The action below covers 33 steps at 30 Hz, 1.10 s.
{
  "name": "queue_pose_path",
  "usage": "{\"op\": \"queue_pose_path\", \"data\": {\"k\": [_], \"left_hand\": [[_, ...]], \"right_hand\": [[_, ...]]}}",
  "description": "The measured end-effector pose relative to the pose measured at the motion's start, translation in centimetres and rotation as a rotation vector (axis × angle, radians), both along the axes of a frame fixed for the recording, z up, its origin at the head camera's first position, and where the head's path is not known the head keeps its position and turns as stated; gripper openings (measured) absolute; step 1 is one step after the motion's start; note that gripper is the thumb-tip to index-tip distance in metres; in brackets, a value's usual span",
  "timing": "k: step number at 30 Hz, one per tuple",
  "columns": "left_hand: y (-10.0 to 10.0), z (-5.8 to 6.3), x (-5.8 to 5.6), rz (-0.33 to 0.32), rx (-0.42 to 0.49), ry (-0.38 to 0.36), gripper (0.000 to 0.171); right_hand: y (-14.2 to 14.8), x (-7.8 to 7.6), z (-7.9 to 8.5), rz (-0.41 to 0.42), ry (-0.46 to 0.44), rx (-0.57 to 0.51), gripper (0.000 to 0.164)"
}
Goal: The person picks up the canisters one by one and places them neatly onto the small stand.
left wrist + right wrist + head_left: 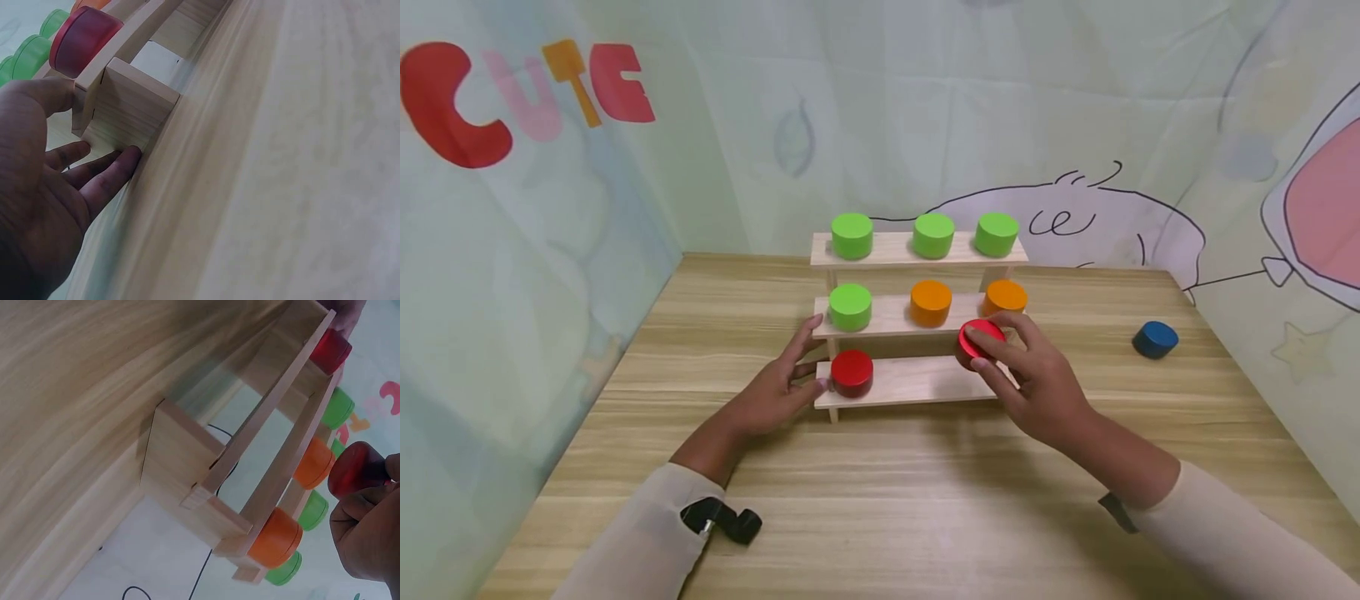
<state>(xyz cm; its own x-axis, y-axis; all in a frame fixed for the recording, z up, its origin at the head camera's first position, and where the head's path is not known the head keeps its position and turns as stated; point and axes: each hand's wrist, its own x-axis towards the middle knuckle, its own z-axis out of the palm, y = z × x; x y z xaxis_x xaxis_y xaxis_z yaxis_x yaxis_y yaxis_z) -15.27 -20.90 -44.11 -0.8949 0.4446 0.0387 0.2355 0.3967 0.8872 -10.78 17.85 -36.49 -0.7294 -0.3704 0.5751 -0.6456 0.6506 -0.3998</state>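
Note:
A three-tier wooden rack (917,387) stands on the table. My right hand (1048,392) pinches a red round block (355,469) between thumb and fingers, held just above the right part of the bottom tier. Against the rack's left end rests my left hand (775,392), its fingers spread and touching the board ends. Beside its thumb, another red round block (852,373) sits at the left of the bottom tier. The middle tier carries a green block (850,307) and two orange blocks (930,303); the right orange one is partly hidden by my right hand.
Three green blocks (933,236) stand along the top tier. A blue round block (1155,340) lies on the wooden table (925,500), right of the rack. A printed cloth (880,100) hangs behind and along the sides.

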Motion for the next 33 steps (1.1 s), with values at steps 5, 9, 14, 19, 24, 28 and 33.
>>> {"op": "queue_pose_path", "data": {"k": [5, 9, 14, 19, 24, 28, 33], "left_hand": [[0.0, -0.1, 0.0, 0.001, -0.006, 0.002, 0.095], [0.0, -0.1, -0.1, 0.004, -0.015, 0.001, 0.095], [0.1, 0.0, 0.0, 0.005, -0.018, -0.004, 0.094], [0.0, -0.1, -0.1, 0.006, -0.017, 0.002, 0.094], [0.0, -0.1, -0.1, 0.003, -0.013, 0.001, 0.095], [0.0, -0.1, -0.1, 0.001, -0.01, 0.006, 0.095], [0.0, 0.0, -0.1, -0.004, -0.002, 0.005, 0.095]], "right_hand": [[-1.0, 0.0, -0.4, 0.017, -0.029, 0.023, 0.047], [-1.7, -0.1, -0.7, 0.062, -0.073, 0.034, 0.045], [-2.3, -0.3, -1.1, 0.092, -0.124, 0.063, 0.044], [-2.8, -0.5, -1.1, 0.065, -0.242, 0.058, 0.043], [-3.5, -1.0, -1.4, 0.05, -0.319, 0.025, 0.043], [-3.9, -1.0, -1.7, 0.037, -0.343, 0.018, 0.042], [-4.1, -1.0, -2.1, 0.025, -0.333, 0.046, 0.041]]}}
